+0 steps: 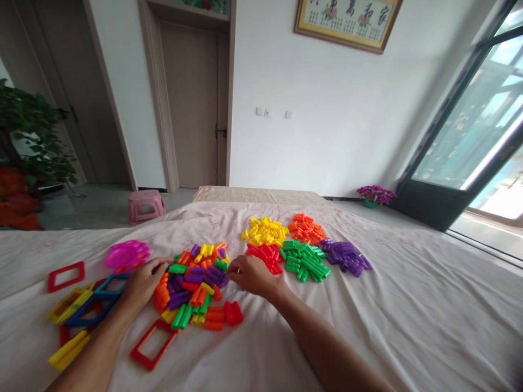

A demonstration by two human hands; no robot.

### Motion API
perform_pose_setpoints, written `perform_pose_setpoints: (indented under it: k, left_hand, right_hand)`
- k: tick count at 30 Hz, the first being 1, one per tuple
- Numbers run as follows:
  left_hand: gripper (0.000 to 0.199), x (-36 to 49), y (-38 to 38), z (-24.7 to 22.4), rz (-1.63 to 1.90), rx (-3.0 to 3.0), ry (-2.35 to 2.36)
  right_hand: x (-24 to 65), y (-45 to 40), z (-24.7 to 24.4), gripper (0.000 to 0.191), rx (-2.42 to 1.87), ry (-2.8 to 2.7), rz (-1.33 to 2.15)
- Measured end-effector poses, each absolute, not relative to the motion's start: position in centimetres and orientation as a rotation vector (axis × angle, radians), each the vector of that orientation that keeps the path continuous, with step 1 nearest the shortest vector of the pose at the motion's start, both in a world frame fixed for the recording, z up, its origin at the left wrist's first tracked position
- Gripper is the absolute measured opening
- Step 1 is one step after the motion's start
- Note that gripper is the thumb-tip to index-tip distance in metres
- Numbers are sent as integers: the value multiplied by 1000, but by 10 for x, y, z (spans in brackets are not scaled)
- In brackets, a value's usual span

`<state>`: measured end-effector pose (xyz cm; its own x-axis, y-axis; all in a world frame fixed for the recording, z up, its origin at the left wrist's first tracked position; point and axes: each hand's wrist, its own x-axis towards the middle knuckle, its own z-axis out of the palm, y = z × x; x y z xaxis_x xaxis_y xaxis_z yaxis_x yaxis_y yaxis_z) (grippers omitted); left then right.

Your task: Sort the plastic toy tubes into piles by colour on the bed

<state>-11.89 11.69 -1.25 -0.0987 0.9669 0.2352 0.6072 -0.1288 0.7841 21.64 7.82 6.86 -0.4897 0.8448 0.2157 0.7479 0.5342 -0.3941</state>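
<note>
A mixed pile of coloured plastic tube pieces [196,275] lies between my hands, in purple, orange, green, red and yellow. My left hand [146,280] rests at the pile's left edge, its fingers loosely bent and apart, near a green tube piece [177,269]. At the right edge, my right hand [252,273] has its fingers curled together; whatever is in them is hidden. Beyond it lie sorted heaps: yellow pieces [265,231], orange pieces [306,228], red pieces [265,257], green pieces [305,260] and purple pieces [346,256].
Left of the pile are a magenta plastic dish [122,255], a red frame [66,276] and stacked blue frames [96,309] with yellow ones. Another red frame [153,344] lies in front. A wrinkled cloth [392,326] covers the table. A pink stool [147,206] stands behind.
</note>
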Motion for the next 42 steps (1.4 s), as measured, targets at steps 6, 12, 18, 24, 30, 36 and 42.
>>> perform_pose_setpoints:
  k: [6, 12, 18, 24, 30, 36, 42]
  left_hand:
    - [39, -118, 117, -12, 1134, 1771, 1698]
    - [39, -118, 116, -11, 1143, 1803, 1704]
    - [40, -117, 116, -10, 1125, 1788, 1723]
    - [39, -117, 116, -11, 1139, 1783, 1714]
    - [41, -116, 115, -10, 1117, 1761, 1717]
    - [39, -119, 116, -12, 1116, 1767, 1715]
    - [36, -131, 128, -27, 1086, 1723, 1697]
  right_hand:
    - [201, 66, 63, 35, -1457, -2491, 123]
    - [200, 67, 58, 36, -1494, -2476, 127]
    - [198, 71, 47, 32, -1484, -2294, 307]
    - [195, 76, 35, 23, -1390, -2133, 540]
    - [201, 78, 48, 21, -1382, -1945, 529]
    - [235, 104, 68, 33, -1368, -1678, 515]
    - [316, 135, 77, 38, -1360, -1349, 352]
